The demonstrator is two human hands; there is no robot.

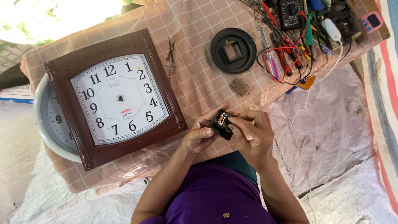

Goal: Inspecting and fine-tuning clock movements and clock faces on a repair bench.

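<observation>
Both hands meet just past the table edge, near the purple-clad lap. Left hand (202,135) cups a small black clock mechanism (222,124) from the side, fingers curled round it. Right hand (255,132) pinches its other end w/ thumb & fingertips; an orange part shows in the open back. On the checked cloth (195,74): brown square clock (114,97) w/o hands, lying over a grey round clock (49,120). Black round ring (233,50), small brown plate (239,86), tweezers (171,56), multimeter (290,12) w/ red & black wires farther off.
</observation>
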